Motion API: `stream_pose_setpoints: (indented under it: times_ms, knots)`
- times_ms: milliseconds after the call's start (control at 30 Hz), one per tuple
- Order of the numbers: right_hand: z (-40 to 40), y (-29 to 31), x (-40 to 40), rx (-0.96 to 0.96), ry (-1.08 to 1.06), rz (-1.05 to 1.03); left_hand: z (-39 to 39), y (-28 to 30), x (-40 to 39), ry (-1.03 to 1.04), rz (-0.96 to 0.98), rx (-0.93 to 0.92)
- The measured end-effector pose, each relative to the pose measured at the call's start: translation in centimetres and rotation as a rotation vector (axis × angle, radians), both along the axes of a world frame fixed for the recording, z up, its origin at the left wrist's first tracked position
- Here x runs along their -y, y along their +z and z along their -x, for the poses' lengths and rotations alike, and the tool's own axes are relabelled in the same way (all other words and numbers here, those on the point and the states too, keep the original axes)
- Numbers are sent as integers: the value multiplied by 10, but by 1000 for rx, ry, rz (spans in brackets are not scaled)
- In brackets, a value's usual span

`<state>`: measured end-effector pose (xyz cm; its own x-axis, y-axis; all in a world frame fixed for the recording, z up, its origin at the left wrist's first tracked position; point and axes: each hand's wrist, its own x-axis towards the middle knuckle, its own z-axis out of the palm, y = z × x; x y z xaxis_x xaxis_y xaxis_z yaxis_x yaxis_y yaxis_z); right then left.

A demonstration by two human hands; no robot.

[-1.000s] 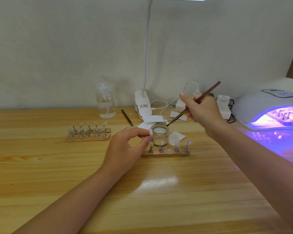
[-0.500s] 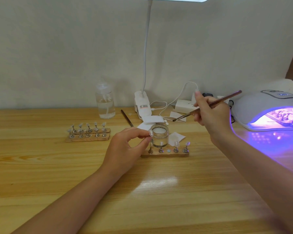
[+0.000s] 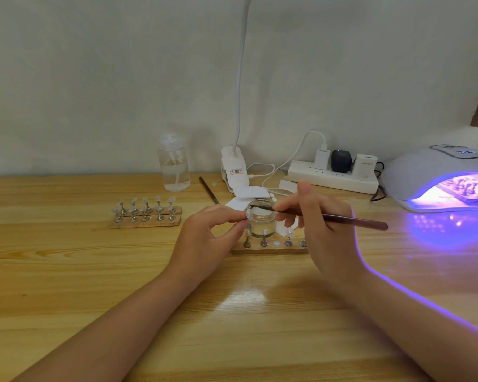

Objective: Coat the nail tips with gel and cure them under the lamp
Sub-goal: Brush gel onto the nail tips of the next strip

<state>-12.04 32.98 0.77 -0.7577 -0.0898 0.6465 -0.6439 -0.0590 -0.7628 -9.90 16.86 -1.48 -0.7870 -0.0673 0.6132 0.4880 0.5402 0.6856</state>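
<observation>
The left hand pinches a small, pale, translucent nail tip between thumb and forefinger, its other fingers loosely curled, holding it just in front of the rim of a short round glass gel jar. The right hand grips a slim reddish-brown brush pen-fashion, fingers curled round the shaft; the brush lies nearly level, its dark bristle end reaching left to the nail tip. Half a second earlier this brush was lifted up and away to the right of the jar, pointing down-left; now it has come back down and across to meet the tip, while the left hand has barely shifted. Below the jar lies a narrow wooden holder strip carrying small metal stands, some with clear tips. A second, wider wooden holder sits well apart to the left with two rows of stands, each capped with a clear tip. The surface is pale varnished wood with a streaky grain and a glossy reflection. At far right the smooth white domed curing lamp glows violet, with another holder inside, and throws purple light onto the right forearm. Behind stand a clear plastic pump bottle, a white clip lamp base, a white power strip and white square pads.
</observation>
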Motion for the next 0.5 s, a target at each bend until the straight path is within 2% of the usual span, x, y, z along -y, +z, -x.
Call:
stream_pose_setpoints:
  times_ms: [500]
  knots:
    - [-2, -6, 3, -6, -12, -14, 1, 0, 0, 5, 12, -24]
